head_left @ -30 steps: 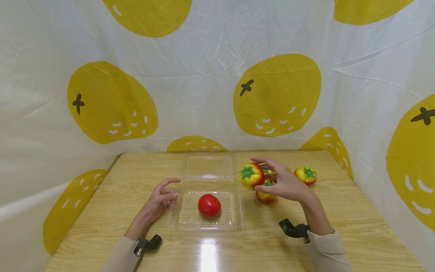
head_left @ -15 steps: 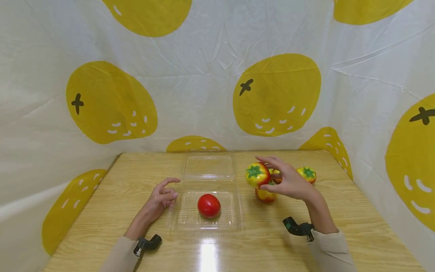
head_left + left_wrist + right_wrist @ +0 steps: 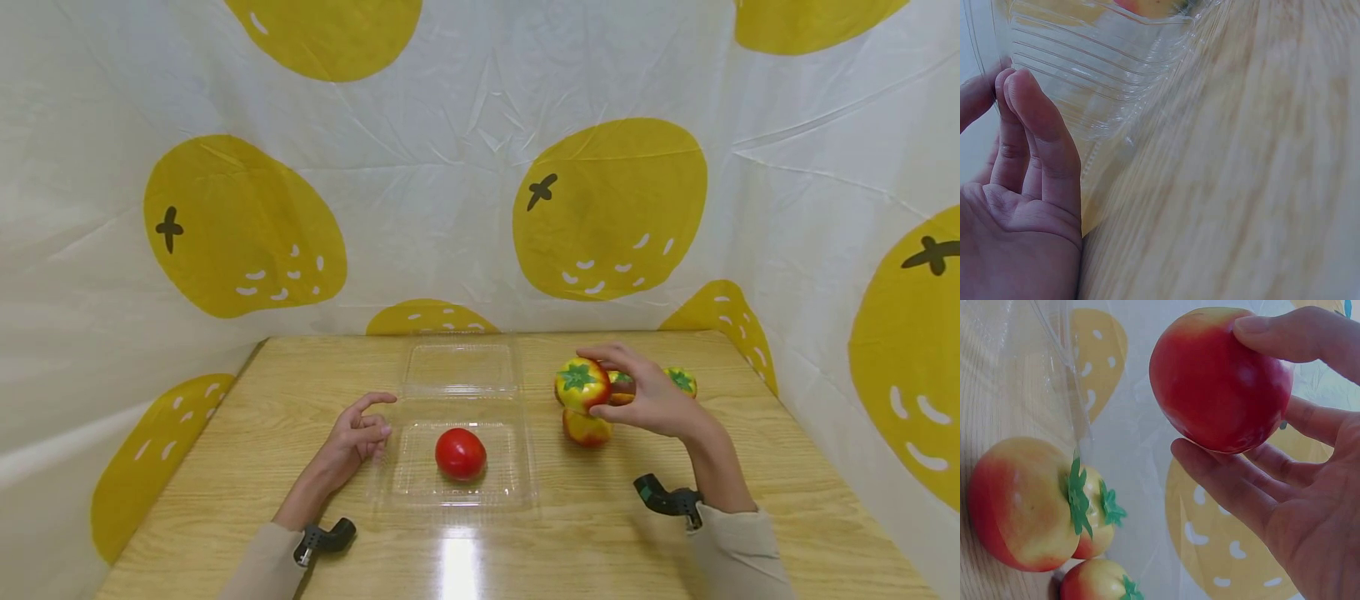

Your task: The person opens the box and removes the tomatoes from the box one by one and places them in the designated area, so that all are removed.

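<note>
My right hand [image 3: 648, 396] holds a red-and-yellow tomato [image 3: 582, 385] between thumb and fingers, its green star-shaped calyx facing the head camera. In the right wrist view the same tomato [image 3: 1219, 381] shows its glossy red underside. At the left side of a clear plastic container [image 3: 529, 467] is my left hand [image 3: 355, 437]. The left wrist view shows that hand's fingertips [image 3: 1025, 87] at the container's rim, the thumb on the rim's other side. A red tomato [image 3: 461, 454] lies inside the container's near half, calyx hidden. The hinged lid [image 3: 461, 367] lies back, away from me.
Below the held tomato sits another tomato [image 3: 587, 430] on the wooden table [image 3: 300, 375]. More tomatoes, one [image 3: 620, 386] partly behind my right fingers and one [image 3: 681, 380] farther right, stand beyond it. A fruit-printed white cloth [image 3: 427, 217] hangs behind the table.
My right hand has moved to the right with the tomato, away from the container and over the other tomatoes. My left hand and the tomato in the container have stayed in place.
</note>
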`<state>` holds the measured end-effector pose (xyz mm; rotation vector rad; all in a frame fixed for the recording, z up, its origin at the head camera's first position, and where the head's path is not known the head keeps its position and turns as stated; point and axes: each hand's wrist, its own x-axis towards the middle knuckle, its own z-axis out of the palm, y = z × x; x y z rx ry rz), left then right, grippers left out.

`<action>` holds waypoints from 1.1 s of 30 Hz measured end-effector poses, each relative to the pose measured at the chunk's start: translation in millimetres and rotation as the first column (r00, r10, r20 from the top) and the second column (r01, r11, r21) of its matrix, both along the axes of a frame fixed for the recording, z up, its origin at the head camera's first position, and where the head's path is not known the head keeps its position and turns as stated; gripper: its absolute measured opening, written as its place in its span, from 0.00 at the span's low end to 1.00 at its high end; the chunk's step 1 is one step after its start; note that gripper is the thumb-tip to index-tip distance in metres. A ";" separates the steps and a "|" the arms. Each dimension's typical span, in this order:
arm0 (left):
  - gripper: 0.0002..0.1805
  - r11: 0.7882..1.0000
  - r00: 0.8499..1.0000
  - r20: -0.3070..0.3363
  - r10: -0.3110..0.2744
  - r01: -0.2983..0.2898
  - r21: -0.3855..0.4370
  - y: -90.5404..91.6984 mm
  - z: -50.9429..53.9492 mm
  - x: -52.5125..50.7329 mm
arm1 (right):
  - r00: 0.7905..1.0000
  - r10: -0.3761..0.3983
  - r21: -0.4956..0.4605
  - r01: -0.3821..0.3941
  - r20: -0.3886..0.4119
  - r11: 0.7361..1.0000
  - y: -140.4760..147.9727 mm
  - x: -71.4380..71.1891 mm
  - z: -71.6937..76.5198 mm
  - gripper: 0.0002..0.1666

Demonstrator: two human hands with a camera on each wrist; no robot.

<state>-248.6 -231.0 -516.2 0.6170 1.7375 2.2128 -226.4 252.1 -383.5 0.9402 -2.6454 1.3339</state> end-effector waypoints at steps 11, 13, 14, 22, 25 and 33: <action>0.27 1.000 1.000 0.011 0.011 -0.011 -0.011 0.1 1.2 0.4 | 0.999 -0.020 -0.022 0.020 0.039 1.000 13.4 -3.4 -1.7 0.42; 0.26 1.000 1.000 0.009 0.010 -0.010 -0.011 -0.2 0.5 0.1 | 0.999 -0.025 -0.026 0.027 0.048 0.999 16.6 -3.7 -2.5 0.42; 0.26 1.000 1.000 0.008 0.009 -0.009 -0.009 -0.3 0.1 -0.1 | 0.998 -0.029 -0.028 0.031 0.052 0.999 18.4 -3.7 -2.8 0.42; 0.26 1.000 1.000 -0.002 -0.008 0.008 0.009 0.1 -1.6 -0.8 | 0.995 -0.089 -0.005 0.089 0.043 0.996 35.2 -2.7 -4.3 0.40; 0.25 1.000 1.000 0.002 -0.006 0.006 0.013 1.1 -0.8 -0.4 | 0.992 -0.110 0.004 0.110 0.053 0.994 41.8 -2.9 -5.7 0.40; 0.25 0.999 1.000 0.004 -0.016 0.016 0.031 1.0 -0.3 -0.1 | 0.992 -0.091 -0.014 0.092 0.086 0.996 56.1 -6.6 -10.9 0.43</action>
